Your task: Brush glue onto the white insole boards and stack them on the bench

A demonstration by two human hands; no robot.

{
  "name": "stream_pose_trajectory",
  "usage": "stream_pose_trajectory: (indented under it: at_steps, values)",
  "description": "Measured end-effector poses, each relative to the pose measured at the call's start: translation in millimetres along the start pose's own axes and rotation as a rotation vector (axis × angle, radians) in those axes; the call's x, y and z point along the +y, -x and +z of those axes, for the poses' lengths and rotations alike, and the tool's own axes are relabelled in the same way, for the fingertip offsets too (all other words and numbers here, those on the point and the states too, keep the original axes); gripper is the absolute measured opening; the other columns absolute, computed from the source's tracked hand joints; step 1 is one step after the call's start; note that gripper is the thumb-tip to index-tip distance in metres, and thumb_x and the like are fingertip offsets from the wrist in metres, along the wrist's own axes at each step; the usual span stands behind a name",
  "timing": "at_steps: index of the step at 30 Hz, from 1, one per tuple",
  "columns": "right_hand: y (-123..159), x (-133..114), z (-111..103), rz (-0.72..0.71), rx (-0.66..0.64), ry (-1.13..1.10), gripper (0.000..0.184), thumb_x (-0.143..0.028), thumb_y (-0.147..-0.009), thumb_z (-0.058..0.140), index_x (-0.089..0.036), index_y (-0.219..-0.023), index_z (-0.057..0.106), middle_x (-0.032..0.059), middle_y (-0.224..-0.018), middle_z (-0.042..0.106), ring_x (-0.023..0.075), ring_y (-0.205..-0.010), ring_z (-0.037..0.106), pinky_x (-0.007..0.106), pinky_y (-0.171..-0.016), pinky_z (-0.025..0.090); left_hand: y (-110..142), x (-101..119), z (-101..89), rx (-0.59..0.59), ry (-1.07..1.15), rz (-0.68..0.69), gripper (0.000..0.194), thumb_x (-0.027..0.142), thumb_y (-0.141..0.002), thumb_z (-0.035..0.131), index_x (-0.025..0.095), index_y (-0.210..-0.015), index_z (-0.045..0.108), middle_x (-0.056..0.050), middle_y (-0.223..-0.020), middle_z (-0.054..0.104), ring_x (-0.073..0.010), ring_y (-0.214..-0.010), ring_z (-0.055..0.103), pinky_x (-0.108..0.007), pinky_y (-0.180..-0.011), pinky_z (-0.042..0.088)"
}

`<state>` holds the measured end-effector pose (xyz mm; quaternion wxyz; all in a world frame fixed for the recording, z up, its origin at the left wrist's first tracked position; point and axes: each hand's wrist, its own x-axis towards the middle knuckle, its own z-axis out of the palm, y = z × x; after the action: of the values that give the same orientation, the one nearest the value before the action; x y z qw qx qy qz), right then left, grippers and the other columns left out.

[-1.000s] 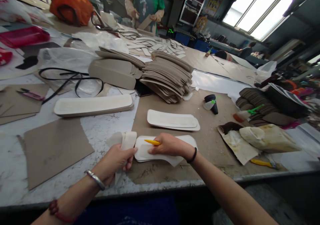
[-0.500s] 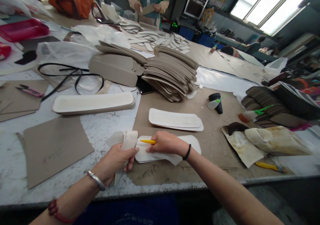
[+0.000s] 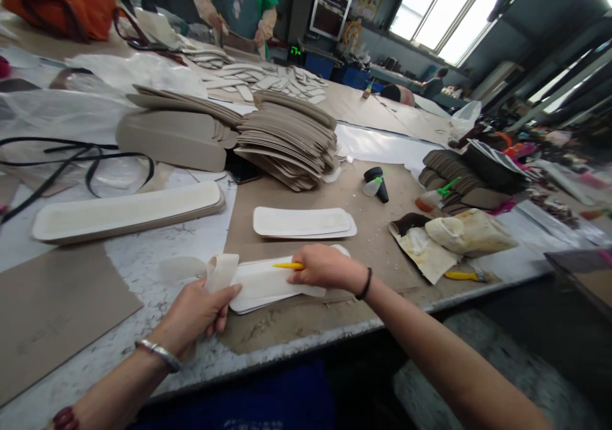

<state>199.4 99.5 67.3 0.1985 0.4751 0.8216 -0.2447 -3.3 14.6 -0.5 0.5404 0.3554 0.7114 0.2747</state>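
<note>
My left hand (image 3: 203, 312) is closed with thumb and fingers on a curled strip of thin whitish material (image 3: 222, 271), at the left end of a white rounded panel (image 3: 253, 304). My right hand (image 3: 322, 269) rests over the right part of this panel. It is closed on a yellow pointed stick (image 3: 289, 265), whose tip points left, and its fingertips press on the whitish material lying over the panel. A loose flap of that material shows below my right hand. Behind the hands lie similar white panels (image 3: 301, 222), one on another.
Stacks of taupe panels (image 3: 287, 138) stand behind. A pile of long white-topped panels (image 3: 129, 210) lies left. To the right are a small bottle (image 3: 371, 186), a stained cloth bundle (image 3: 471, 236) and a yellow-handled brush (image 3: 466, 276). A co-worker (image 3: 236, 3) stands across the table.
The view has swung right, so the table's things appear further left. My right hand has slid rightward along the panel, further from my left hand, which keeps its hold on the strip.
</note>
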Motion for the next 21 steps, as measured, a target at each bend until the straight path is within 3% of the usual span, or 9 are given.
stream_pose_trajectory:
  at_steps: [3, 6, 11, 16, 21]
  values:
    - [35.4, 40.0, 2.5, 0.163, 0.137, -0.059, 0.021, -0.034, -0.088, 0.055, -0.019, -0.091, 0.069, 0.0052, -0.089, 0.071, 0.0185, -0.077, 0.062, 0.025, -0.059, 0.034, -0.7, -3.7, 0.4, 0.002, -0.009, 0.021, 0.044, 0.061, -0.058, 0.059, 0.022, -0.044, 0.044, 0.001, -0.030, 0.048, -0.0093, -0.030, 0.037, -0.021, -0.036, 0.027]
    - [51.6, 64.1, 15.4, 0.288, 0.217, -0.047, 0.020, -0.030, -0.091, 0.051, -0.018, -0.096, 0.065, 0.0066, -0.093, 0.071, 0.0199, -0.082, 0.063, 0.025, -0.065, 0.037, -0.9, -6.8, 1.0, 0.006, -0.047, 0.050, 0.045, 0.062, -0.058, 0.059, 0.022, -0.043, 0.046, 0.000, -0.030, 0.049, -0.0103, -0.030, 0.039, -0.021, -0.036, 0.027]
    - [42.0, 67.1, 33.4, 0.375, 0.290, 0.101, 0.023, -0.036, -0.095, 0.048, -0.019, -0.100, 0.063, 0.0096, -0.100, 0.071, 0.0245, -0.093, 0.065, 0.029, -0.071, 0.041, -5.1, -13.8, -0.5, 0.022, -0.188, 0.074, 0.047, 0.068, -0.061, 0.054, 0.023, -0.049, 0.047, -0.001, -0.033, 0.054, -0.0139, -0.032, 0.045, -0.024, -0.039, 0.031]
    - [33.5, 66.3, 31.2, 0.356, 0.259, 0.158, 0.026, -0.040, -0.096, 0.048, -0.020, -0.102, 0.063, 0.0099, -0.099, 0.071, 0.0251, -0.093, 0.066, 0.029, -0.073, 0.044, -8.0, -13.9, -0.9, 0.063, -0.327, 0.027, 0.047, 0.073, -0.057, 0.049, 0.026, -0.059, 0.046, 0.002, -0.035, 0.056, -0.0191, -0.036, 0.050, -0.028, -0.042, 0.035]
    - [30.5, 70.4, 28.6, 0.329, 0.218, 0.184, 0.028, -0.041, -0.096, 0.046, -0.019, -0.105, 0.063, 0.0111, -0.100, 0.071, 0.0259, -0.094, 0.066, 0.031, -0.075, 0.046, -7.6, -13.8, -3.0, 0.031, -0.436, 0.004, 0.048, 0.077, -0.059, 0.040, 0.028, -0.058, 0.043, 0.001, -0.037, 0.058, -0.0223, -0.044, 0.054, -0.032, -0.050, 0.038]
